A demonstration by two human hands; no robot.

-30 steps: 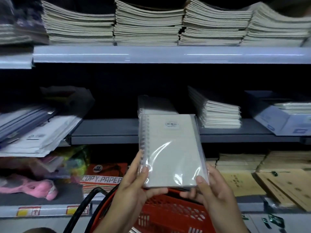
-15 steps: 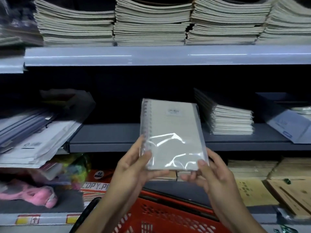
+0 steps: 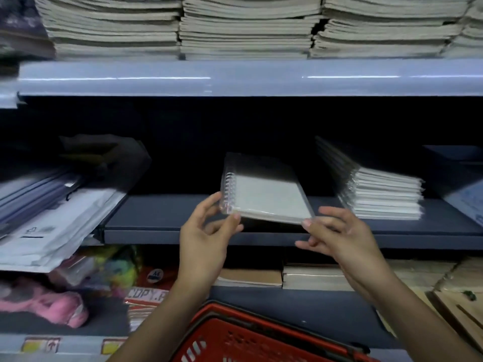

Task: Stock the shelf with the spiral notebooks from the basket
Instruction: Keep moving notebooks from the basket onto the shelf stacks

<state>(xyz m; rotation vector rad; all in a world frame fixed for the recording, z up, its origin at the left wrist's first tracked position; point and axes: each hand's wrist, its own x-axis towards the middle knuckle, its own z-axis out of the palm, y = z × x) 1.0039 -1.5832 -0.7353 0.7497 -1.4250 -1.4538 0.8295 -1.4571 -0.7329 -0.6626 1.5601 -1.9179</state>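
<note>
Red plastic mesh of the basket (image 3: 251,340) at 6 o'clock, nearest the camera, kept low and close so that stock could be lifted straight up; contents not visible. Above it, left hand (image 3: 203,239) and right hand (image 3: 339,236), each curled onto a near corner of one spiral notebook (image 3: 266,194): left thumb and fingers pinching the coil-side corner, right thumb on the opposite near corner with the remaining fingers loosely spread beneath. Two-handed corner grip judged to keep the slippery clear wrapper from sliding and to steer the notebook flat. Notebook held nearly level at centre frame, spiral at 9 o'clock, far end reaching over the middle shelf (image 3: 162,212), near edge tipped slightly down; contact with the shelf board or anything beneath not discernible in the dark recess. Placement judged under way, not finished, with release not yet made.

At 3 o'clock on the same shelf, wrapped notebook stack (image 3: 384,194), squared and lying flat, well apart from the held copy. At 9 o'clock, sagging white envelopes (image 3: 52,223) leaning off a neighbouring shelf. Below, at 7 o'clock, copy paper ream (image 3: 149,296) and a pink soft item (image 3: 62,307). Farthest, at 12 o'clock, upper shelf (image 3: 235,77) loaded with grey paper stacks (image 3: 245,27) laid side by side.
</note>
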